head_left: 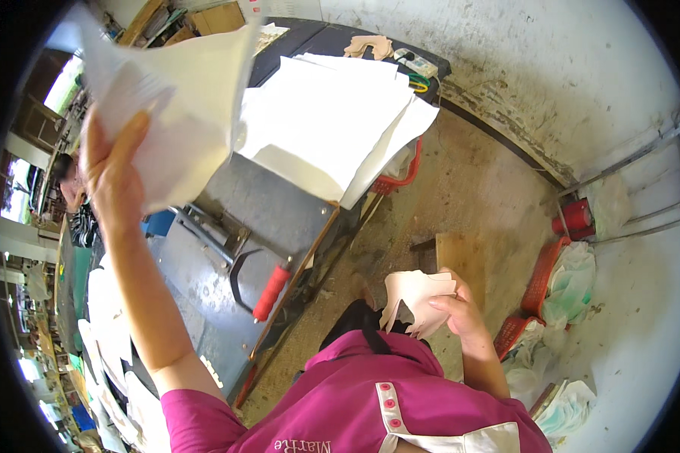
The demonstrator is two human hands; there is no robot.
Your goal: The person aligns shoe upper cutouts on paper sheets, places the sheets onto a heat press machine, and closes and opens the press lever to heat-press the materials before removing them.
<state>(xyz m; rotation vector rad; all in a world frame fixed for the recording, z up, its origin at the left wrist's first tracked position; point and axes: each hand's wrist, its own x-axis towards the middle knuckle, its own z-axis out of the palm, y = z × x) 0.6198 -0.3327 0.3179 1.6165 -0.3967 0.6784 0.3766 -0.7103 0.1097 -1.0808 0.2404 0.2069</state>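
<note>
Raised at the upper left, my left hand (117, 170) grips a thin whitish sheet (200, 87) between thumb and fingers; the sheet hangs bent in the air above the dark worktable (279, 198). Low in front of my body, my right hand (465, 308) is closed on a small stack of pale pink, curved cut-out pieces (418, 291). Their edges are fanned slightly apart. Beyond the hands, a pile of large white sheets (325, 113) lies on the table, overhanging its right edge. A metal hand lever with a red grip (272, 294) sits on the table's near part.
Another curved pinkish piece (369, 47) and a white power strip (415, 63) lie at the table's far end. Right of me are a wooden bench (461, 253), red baskets (545, 279) holding bagged pieces, and a red bucket (574, 219). Another person (69, 183) is at the far left.
</note>
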